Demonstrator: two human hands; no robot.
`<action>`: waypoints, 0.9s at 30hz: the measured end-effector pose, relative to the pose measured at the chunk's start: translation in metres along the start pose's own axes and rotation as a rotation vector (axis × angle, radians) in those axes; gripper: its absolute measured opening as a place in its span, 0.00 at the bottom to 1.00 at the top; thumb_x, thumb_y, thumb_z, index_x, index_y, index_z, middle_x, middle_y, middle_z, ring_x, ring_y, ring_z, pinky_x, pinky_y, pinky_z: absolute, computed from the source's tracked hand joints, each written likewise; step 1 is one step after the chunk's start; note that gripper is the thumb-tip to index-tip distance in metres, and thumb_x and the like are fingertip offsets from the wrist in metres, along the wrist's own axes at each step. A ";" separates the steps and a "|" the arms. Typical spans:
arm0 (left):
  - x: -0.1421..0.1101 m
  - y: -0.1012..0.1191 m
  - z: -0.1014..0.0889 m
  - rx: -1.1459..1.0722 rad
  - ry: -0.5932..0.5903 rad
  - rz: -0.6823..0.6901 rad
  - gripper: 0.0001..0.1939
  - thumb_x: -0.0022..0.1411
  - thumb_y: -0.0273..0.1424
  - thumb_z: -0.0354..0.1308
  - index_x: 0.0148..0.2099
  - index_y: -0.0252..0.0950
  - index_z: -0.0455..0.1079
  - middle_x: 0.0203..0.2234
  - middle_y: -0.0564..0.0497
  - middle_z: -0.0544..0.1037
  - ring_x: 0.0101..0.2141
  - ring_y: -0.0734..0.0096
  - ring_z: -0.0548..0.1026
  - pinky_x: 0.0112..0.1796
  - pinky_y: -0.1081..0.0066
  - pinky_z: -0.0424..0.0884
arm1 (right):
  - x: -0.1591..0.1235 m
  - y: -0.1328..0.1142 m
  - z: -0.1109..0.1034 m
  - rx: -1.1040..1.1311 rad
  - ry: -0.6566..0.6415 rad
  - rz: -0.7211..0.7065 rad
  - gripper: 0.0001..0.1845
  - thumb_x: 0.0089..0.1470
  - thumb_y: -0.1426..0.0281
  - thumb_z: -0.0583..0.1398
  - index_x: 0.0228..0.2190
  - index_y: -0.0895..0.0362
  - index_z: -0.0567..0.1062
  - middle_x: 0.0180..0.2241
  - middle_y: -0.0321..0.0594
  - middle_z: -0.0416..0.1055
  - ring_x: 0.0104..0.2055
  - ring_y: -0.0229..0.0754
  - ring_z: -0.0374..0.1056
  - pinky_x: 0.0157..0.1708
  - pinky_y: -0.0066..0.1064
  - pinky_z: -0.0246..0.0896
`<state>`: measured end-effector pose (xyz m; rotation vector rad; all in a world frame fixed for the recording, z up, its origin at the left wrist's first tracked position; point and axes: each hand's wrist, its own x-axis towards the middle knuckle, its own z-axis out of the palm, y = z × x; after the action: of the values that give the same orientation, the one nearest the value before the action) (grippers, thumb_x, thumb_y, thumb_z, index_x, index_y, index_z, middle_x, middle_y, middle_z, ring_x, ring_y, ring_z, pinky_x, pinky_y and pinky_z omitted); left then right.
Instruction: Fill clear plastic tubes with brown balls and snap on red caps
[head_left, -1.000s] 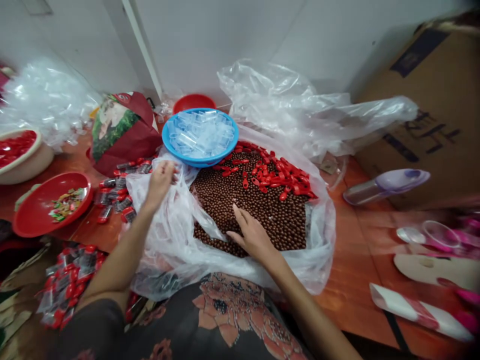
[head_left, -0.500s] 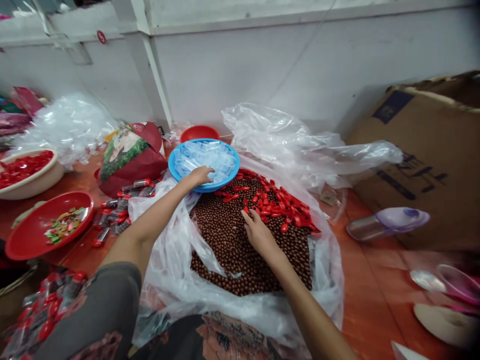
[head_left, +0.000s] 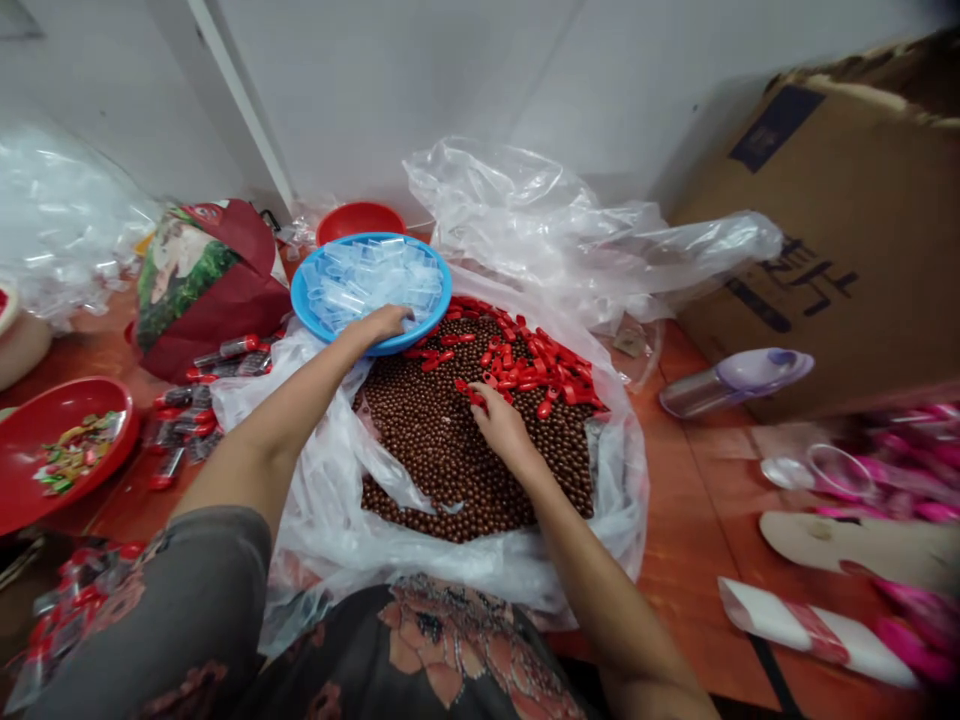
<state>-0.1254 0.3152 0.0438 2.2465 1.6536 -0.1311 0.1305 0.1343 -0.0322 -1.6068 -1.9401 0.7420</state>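
Note:
My left hand [head_left: 385, 322] reaches over the near rim of a blue basin [head_left: 298, 300], its fingers curled among clear plastic tubes [head_left: 375, 275]. What those fingers hold, if anything, is hidden. My right hand [head_left: 501, 428] is closed, with a red plastic cap [head_left: 469, 393] pinched at its fingertips. Beneath it lies a wide bed of small brown balls [head_left: 427, 450] in an open clear plastic bag [head_left: 330, 500]. More red caps [head_left: 551, 372] are heaped on the far right of the balls.
To the left are filled tubes with red ends [head_left: 187, 415], a red dish [head_left: 124, 430] of colourful bits and a maroon bag [head_left: 225, 310]. A red bowl [head_left: 360, 215] stands behind the basin. On the right are a purple-lidded bottle [head_left: 750, 375] and a cardboard box [head_left: 840, 220].
My view has tilted down and turned right. My right hand has closed on a red cap from the heap's near edge. My left hand's fingers have curled in among the tubes.

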 end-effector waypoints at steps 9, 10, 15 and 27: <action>-0.065 0.021 -0.010 -0.571 0.520 0.063 0.18 0.66 0.40 0.49 0.47 0.33 0.71 0.27 0.49 0.75 0.21 0.77 0.70 0.25 0.77 0.67 | -0.042 0.019 -0.012 0.881 -0.046 0.325 0.26 0.51 0.60 0.63 0.51 0.56 0.73 0.46 0.45 0.76 0.45 0.42 0.72 0.46 0.36 0.66; -0.077 0.028 -0.009 -0.611 0.530 0.081 0.19 0.66 0.41 0.49 0.47 0.33 0.71 0.28 0.49 0.76 0.21 0.77 0.71 0.24 0.78 0.67 | -0.045 0.018 -0.013 0.925 -0.050 0.350 0.27 0.50 0.59 0.64 0.51 0.56 0.73 0.45 0.44 0.77 0.41 0.41 0.72 0.43 0.35 0.66; -0.095 0.032 -0.003 -0.343 0.459 0.046 0.19 0.67 0.41 0.48 0.49 0.36 0.74 0.39 0.47 0.79 0.39 0.65 0.77 0.42 0.70 0.71 | -0.057 0.016 -0.008 0.928 -0.010 0.356 0.28 0.46 0.58 0.65 0.49 0.55 0.74 0.38 0.41 0.76 0.34 0.38 0.69 0.32 0.31 0.66; 0.012 0.013 0.002 -0.145 0.077 -0.368 0.46 0.48 0.43 0.64 0.67 0.42 0.53 0.65 0.34 0.48 0.55 0.44 0.70 0.54 0.59 0.65 | -0.070 0.012 0.012 0.654 0.015 0.211 0.24 0.54 0.61 0.58 0.53 0.53 0.71 0.47 0.45 0.75 0.43 0.43 0.71 0.36 0.34 0.70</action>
<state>-0.1090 0.3218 0.0420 1.8457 2.0334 -0.0134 0.1424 0.0660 -0.0524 -1.3907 -1.3162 1.2820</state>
